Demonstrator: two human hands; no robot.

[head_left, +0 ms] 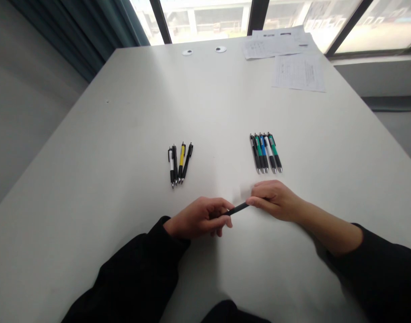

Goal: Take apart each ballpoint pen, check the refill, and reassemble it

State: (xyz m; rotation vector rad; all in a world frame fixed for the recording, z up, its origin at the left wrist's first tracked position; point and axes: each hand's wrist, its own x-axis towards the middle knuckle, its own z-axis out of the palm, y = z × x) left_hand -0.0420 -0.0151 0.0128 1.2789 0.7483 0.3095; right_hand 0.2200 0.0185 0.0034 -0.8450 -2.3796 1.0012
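Observation:
A black pen [238, 208] is held between both my hands just above the white table [124, 148]. My left hand [200, 218] is closed round its near end, fingers curled. My right hand [275, 200] pinches the far end with fingers pressed together. Beyond my left hand lies a small group of pens [179, 163], black, white and yellow. Beyond my right hand lies a tight row of several pens [266, 152] in black, green, blue and white.
Printed paper sheets [298, 72] lie at the far right of the table, more sheets [275, 45] behind them near the window. Two small round white discs [220, 49] sit at the far edge. A dark curtain [80, 31] hangs at the far left.

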